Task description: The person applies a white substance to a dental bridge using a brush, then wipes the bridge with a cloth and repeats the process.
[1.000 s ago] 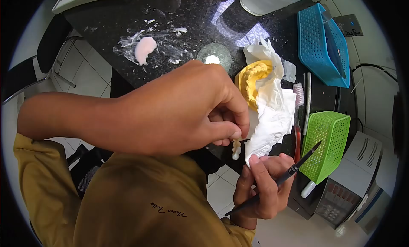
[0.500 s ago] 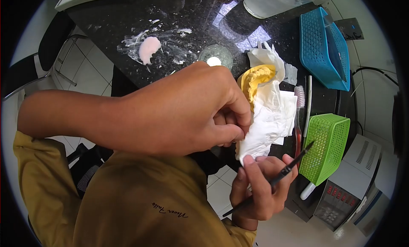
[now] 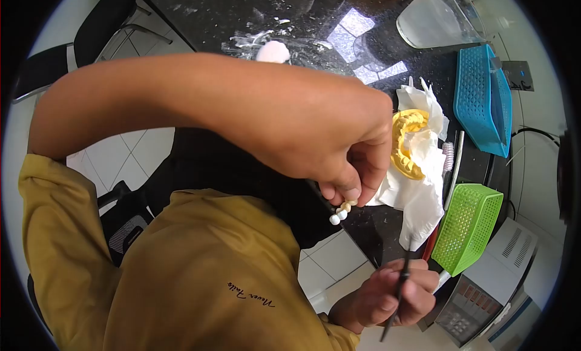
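Pinched between the thumb and fingers of my left hand (image 3: 315,133) is a dental bridge (image 3: 342,213), a short row of white and yellowish tooth shapes sticking out below the fingertips. My right hand (image 3: 399,293), lower right, is closed around a slim dark brush (image 3: 402,284) whose upper end points at the tissue. The crumpled white tissue (image 3: 417,196) lies on the black counter, between the two hands and beyond them. Upon it rests a yellow dental cast (image 3: 402,146) with a curved row of teeth, just right of my left hand.
A pinkish-white mound (image 3: 273,52) sits among white smears on the counter (image 3: 369,230). At the right stand a blue basket (image 3: 475,97), a green basket (image 3: 463,230) and a grey device (image 3: 478,290). A clear pitcher (image 3: 433,24) is at the back; a black chair (image 3: 100,30) is far left.
My left hand has come away from the tissue, bringing the bridge into clearer view. My right hand has drawn back from the tissue, still with the brush. The camera view has shifted.
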Action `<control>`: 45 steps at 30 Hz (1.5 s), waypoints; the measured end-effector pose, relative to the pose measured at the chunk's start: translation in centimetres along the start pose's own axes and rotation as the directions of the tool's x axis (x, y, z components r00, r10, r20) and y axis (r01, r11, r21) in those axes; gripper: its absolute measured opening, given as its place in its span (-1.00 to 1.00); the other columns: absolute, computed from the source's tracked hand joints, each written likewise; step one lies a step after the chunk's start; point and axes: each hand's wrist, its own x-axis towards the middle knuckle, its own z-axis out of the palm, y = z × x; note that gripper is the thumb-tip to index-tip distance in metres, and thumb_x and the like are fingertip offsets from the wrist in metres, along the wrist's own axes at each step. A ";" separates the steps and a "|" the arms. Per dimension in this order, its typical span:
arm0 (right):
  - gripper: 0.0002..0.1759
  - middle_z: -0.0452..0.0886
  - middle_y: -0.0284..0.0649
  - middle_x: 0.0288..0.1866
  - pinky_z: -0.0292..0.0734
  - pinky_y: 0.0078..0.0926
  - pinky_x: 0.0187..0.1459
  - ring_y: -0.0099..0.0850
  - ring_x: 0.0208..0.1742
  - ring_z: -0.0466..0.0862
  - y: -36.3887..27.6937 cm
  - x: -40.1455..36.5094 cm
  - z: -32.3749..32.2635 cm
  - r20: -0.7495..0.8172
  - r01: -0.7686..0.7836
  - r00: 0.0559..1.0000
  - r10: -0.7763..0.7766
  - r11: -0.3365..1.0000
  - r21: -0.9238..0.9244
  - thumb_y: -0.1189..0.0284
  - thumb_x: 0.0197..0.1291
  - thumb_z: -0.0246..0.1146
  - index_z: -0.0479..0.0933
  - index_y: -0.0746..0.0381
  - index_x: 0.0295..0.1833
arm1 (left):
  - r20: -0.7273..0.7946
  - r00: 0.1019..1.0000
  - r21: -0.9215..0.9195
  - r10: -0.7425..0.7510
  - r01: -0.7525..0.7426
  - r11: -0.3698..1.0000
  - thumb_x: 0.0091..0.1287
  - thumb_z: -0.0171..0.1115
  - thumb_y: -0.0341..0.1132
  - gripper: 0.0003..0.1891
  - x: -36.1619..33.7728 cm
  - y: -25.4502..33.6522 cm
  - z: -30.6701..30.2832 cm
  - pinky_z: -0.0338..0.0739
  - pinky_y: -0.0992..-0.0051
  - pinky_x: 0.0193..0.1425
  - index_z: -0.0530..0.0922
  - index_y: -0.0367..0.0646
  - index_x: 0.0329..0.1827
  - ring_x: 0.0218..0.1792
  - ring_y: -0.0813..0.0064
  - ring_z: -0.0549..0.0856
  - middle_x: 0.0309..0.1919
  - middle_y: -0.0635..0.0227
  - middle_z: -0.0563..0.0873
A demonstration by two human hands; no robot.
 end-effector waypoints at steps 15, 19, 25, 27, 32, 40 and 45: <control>-0.75 0.53 -0.20 -0.49 0.54 -0.59 -0.55 -0.41 -0.60 0.56 0.6 -0.3 0.3 0.138 -0.066 0.989 0.054 0.995 0.081 0.62 -0.14 0.33 0.51 0.32 -0.26 | 0.093 0.993 -0.003 -0.068 0.068 0.998 0.18 0.18 -0.54 -0.89 0.5 0.0 -0.4 0.61 0.55 -0.26 0.64 -0.38 -0.29 -0.38 0.49 0.75 -0.45 0.22 0.74; -0.75 0.53 -0.21 -0.50 0.55 -0.58 -0.55 -0.41 -0.60 0.57 0.5 -0.3 0.4 0.136 -0.071 0.989 0.060 0.995 0.076 0.62 -0.15 0.35 0.51 0.32 -0.27 | 0.105 0.992 -0.001 -0.075 0.076 0.997 0.18 0.18 -0.54 -0.89 0.6 0.1 -0.5 0.61 0.56 -0.26 0.64 -0.37 -0.29 -0.38 0.50 0.75 -0.44 0.21 0.75; -0.77 0.54 -0.21 -0.50 0.55 -0.58 -0.55 -0.42 -0.60 0.57 0.4 -0.2 0.5 0.133 -0.101 0.987 0.092 0.992 0.069 0.61 -0.15 0.36 0.51 0.31 -0.30 | 0.116 0.991 0.005 -0.069 0.069 0.998 0.19 0.17 -0.54 -0.88 0.8 -0.3 -0.5 0.61 0.56 -0.26 0.64 -0.39 -0.27 -0.38 0.50 0.75 -0.42 0.21 0.75; -0.77 0.54 -0.20 -0.50 0.55 -0.58 -0.55 -0.42 -0.60 0.57 0.4 -0.1 0.5 0.149 -0.082 0.986 0.070 0.993 0.079 0.62 -0.14 0.35 0.51 0.32 -0.29 | 0.120 0.991 0.022 -0.061 0.059 0.998 0.20 0.17 -0.54 -0.88 0.8 -0.3 -0.5 0.61 0.56 -0.26 0.64 -0.39 -0.27 -0.38 0.50 0.74 -0.42 0.21 0.75; -0.76 0.53 -0.19 -0.50 0.55 -0.59 -0.55 -0.42 -0.60 0.56 0.8 -0.5 0.4 0.075 -0.062 0.996 0.053 0.991 0.115 0.63 -0.13 0.32 0.50 0.34 -0.27 | 0.142 0.990 0.084 -0.022 0.010 0.996 0.19 0.17 -0.54 -0.88 0.7 0.2 -0.9 0.60 0.56 -0.27 0.64 -0.40 -0.29 -0.40 0.49 0.74 -0.43 0.20 0.74; -0.76 0.53 -0.17 -0.50 0.55 -0.61 -0.58 -0.43 -0.60 0.56 0.8 -0.3 0.3 0.132 -0.065 0.990 0.048 0.990 0.124 0.63 -0.15 0.30 0.50 0.36 -0.27 | 0.135 0.988 0.095 -0.069 0.056 0.994 0.19 0.17 -0.53 -0.89 0.7 0.6 -0.9 0.59 0.54 -0.30 0.63 -0.39 -0.29 -0.41 0.48 0.74 -0.47 0.20 0.74; -0.76 0.53 -0.20 -0.50 0.55 -0.61 -0.58 -0.43 -0.60 0.56 0.9 -0.3 0.3 0.148 -0.069 0.988 0.049 0.989 0.130 0.62 -0.16 0.28 0.51 0.34 -0.27 | 0.141 0.988 0.100 -0.063 0.049 0.994 0.19 0.17 -0.54 -0.89 0.8 0.6 -0.9 0.59 0.55 -0.30 0.64 -0.39 -0.30 -0.41 0.48 0.74 -0.47 0.19 0.74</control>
